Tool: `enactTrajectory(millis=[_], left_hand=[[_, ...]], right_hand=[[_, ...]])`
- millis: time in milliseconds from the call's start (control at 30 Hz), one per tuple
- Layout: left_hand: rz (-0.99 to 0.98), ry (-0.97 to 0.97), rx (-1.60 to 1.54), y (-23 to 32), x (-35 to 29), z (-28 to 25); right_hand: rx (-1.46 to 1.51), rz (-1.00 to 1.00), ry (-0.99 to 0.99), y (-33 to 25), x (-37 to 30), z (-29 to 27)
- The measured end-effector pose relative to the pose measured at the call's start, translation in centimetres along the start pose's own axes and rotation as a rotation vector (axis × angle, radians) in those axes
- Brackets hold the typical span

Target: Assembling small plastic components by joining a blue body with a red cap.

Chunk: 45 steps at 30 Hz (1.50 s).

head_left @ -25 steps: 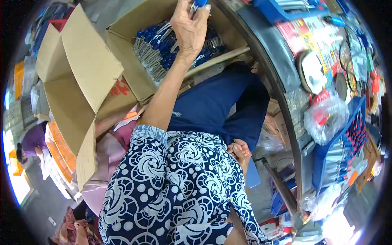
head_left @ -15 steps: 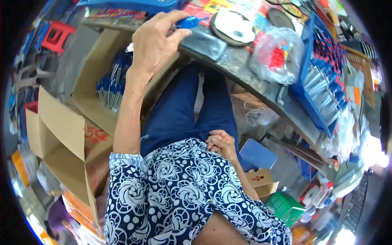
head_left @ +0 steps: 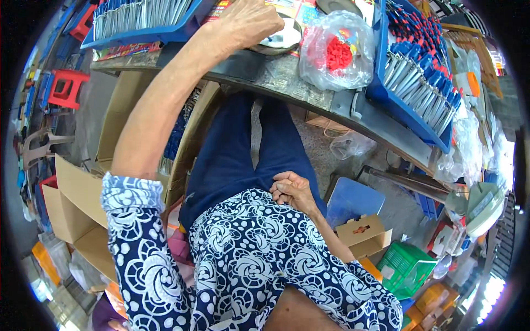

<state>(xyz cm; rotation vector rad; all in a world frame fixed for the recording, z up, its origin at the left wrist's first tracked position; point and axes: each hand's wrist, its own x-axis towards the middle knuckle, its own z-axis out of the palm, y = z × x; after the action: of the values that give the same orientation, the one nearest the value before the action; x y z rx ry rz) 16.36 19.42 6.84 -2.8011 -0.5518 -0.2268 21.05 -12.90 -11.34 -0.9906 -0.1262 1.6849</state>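
My left hand (head_left: 251, 25) reaches over the workbench, its fingers curled closed beside a round dish with a white top (head_left: 282, 36). Whatever it may hold is hidden behind the knuckles. In my lap rests my right hand (head_left: 292, 190), thumb and fingers drawn together; I cannot see whether anything small is between them. A blue tray (head_left: 179, 32) of slim silver rods stands left of the left hand. To the right are a clear plastic bag (head_left: 312, 69) with small red pieces inside and another blue tray (head_left: 377, 88) holding silver rods with blue ends and red-and-blue pieces.
The bench edge (head_left: 298, 94) runs above my knees. Open cardboard boxes (head_left: 83, 187) stand at my left, one holding more blue-ended rods. A blue stool (head_left: 356, 201), a small carton (head_left: 361, 234) and a green basket (head_left: 406, 270) are at my right.
My left hand has moved right and farther over the bench; the blue piece it pinched is out of sight. The view has shifted, showing more of the left tray. My right hand stays in my lap.
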Motion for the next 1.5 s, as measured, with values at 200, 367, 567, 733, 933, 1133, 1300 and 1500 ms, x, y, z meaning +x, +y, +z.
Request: enactTrajectory(millis=[200, 367, 567, 733, 933, 1133, 1300, 1500], left_hand=[[0.068, 0.016, 0.098, 0.5, 2.0, 1.4], [0.144, 0.039, 0.172, -0.8, 2.6, 3.3], [0.224, 0.080, 0.259, -2.7, 2.1, 4.8], [0.280, 0.119, 0.329, -2.4, 2.2, 5.5], [0.213, 0.040, 0.174, -1.2, 1.6, 3.2], [-0.271, 0.332, -0.142, 0.6, -3.0, 1.4], [-0.583, 0.472, -0.862, 3.3, -7.0, 1.5], [-0.825, 0.461, -1.446, 7.3, -10.0, 1.0]], right_hand=[[-0.012, 0.010, -0.028, -0.2, 0.1, -0.1], [-0.003, 0.004, -0.028, -0.4, -0.1, -0.1], [0.017, -0.009, -0.038, -0.3, 0.1, -0.4], [0.018, -0.004, -0.032, -0.4, 0.1, -0.3], [-0.041, -0.017, -0.033, -1.5, -0.6, 0.3], [-0.315, -0.231, -0.091, -8.1, -1.8, 2.8], [-0.613, -0.648, 0.135, -15.9, 0.0, 5.7], [-1.654, -1.314, 0.552, -22.1, 6.0, 5.8]])
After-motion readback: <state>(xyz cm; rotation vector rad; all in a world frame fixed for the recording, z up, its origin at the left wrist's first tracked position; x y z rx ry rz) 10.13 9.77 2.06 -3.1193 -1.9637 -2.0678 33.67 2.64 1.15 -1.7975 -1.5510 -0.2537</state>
